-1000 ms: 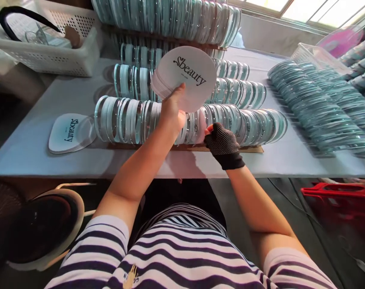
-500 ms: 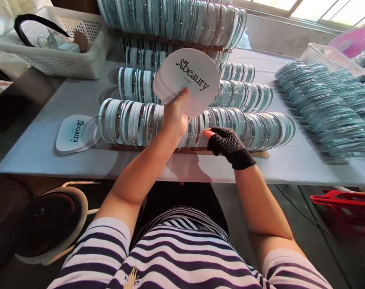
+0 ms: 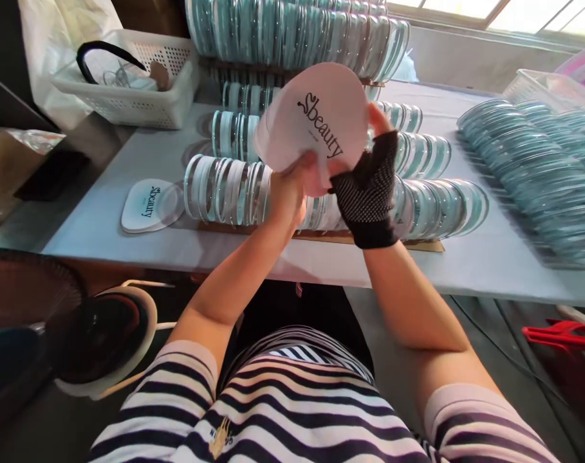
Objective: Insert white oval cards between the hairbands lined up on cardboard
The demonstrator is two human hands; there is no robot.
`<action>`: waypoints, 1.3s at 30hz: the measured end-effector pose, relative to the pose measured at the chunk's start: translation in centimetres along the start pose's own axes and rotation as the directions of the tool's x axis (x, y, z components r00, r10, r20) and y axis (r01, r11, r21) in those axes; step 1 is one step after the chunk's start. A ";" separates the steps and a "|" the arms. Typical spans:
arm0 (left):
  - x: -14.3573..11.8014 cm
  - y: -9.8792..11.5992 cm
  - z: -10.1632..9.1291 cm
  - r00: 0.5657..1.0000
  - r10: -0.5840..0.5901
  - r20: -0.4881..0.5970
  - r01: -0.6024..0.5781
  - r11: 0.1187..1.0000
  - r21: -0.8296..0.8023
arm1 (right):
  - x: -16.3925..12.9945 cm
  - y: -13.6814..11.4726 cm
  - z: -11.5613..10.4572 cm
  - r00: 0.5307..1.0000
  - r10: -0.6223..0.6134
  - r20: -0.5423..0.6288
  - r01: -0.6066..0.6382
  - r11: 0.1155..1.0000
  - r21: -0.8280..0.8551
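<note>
My bare left hand [image 3: 292, 186] grips a stack of rounded white cards [image 3: 321, 109] printed "beauty" from below, thumb on the top face. On the right edge of the same stack, my right hand [image 3: 367, 180], in a black dotted fingerless glove, has its thumb and fingers closed around the top card's rim. Behind and below the cards stands a row of clear-rimmed headbands [image 3: 441, 206] on a cardboard strip [image 3: 417, 244]; some carry white cards inside. A second small pile of printed cards [image 3: 147, 206] lies on the table at the row's left end.
More rows of headbands [image 3: 297, 38] stand at the back, and a long bundle of them [image 3: 528, 180] lies at the right. A white perforated basket [image 3: 176, 96] holds a black headband. A fan [image 3: 26, 308] stands at left below the white-covered table [image 3: 94, 238].
My right hand has risen from the headband row to the right edge of the card stack. The stack has tilted and shifted a little in my left hand. The view has swung left.
</note>
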State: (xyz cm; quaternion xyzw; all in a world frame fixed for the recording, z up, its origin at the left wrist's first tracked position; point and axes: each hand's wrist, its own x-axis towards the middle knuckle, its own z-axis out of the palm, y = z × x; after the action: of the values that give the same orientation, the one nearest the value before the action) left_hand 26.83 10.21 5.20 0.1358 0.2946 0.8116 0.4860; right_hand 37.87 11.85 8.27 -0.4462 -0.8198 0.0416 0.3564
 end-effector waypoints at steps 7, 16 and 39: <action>3.3 2.2 -0.6 0.995 -0.076 0.070 0.084 0.988 -0.131 | -6.8 -0.5 -5.5 0.909 -0.125 -0.397 0.064 0.985 -0.163; 4.7 2.5 -0.8 0.983 -0.171 0.071 0.179 0.976 -0.127 | -11.7 -1.6 -1.4 0.962 0.216 0.167 -0.153 0.932 -0.328; 4.8 2.2 -1.4 0.987 -0.162 0.012 0.162 0.980 -0.115 | -5.8 -1.2 4.2 0.825 0.277 0.492 -0.193 0.958 -0.214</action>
State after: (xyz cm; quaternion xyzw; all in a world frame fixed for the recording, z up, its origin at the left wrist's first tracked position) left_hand 22.16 13.12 5.09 0.0839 0.2564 0.7849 0.5579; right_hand 36.43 7.74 2.47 -0.5425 -0.8246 0.1397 0.0792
